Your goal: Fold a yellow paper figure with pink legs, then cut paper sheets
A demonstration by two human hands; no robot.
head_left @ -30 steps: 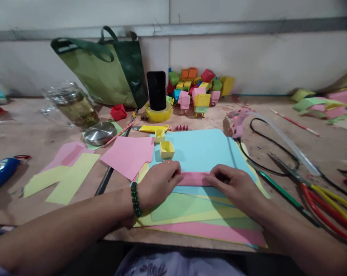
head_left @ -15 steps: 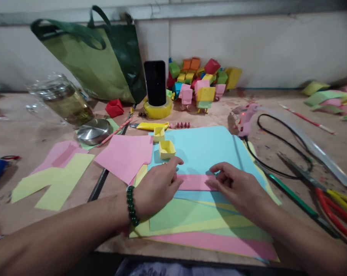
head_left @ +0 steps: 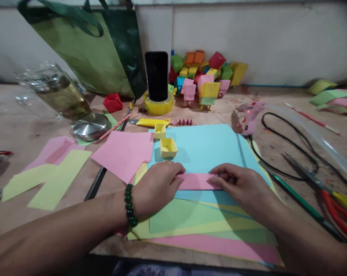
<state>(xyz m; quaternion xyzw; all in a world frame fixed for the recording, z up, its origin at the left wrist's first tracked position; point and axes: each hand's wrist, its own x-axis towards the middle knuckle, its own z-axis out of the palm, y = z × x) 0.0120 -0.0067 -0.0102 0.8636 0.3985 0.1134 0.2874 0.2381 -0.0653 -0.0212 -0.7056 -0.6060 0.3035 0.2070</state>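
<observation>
A folded pink paper strip [head_left: 196,181] lies on a light blue sheet [head_left: 208,147] that tops a stack of coloured sheets. My left hand [head_left: 158,186], with a green bead bracelet at the wrist, presses its fingertips on the strip's left end. My right hand [head_left: 238,186] pinches and presses the strip's right end. Both hands have their fingers curled down onto the paper. Two small yellow paper boxes [head_left: 168,147] sit just beyond the left hand.
A pink sheet [head_left: 123,153] and yellow-green offcuts [head_left: 46,180] lie to the left. A phone [head_left: 156,76] stands in a yellow tape roll; folded paper figures [head_left: 203,76] sit behind. A glue gun [head_left: 249,117], cable, scissors [head_left: 319,184], glass jar [head_left: 56,92] and green bag [head_left: 87,50] surround the sheets.
The camera has tilted down and closer. My left index finger, lifted half a second ago, is back down on the strip; both hands stay on the pink paper.
</observation>
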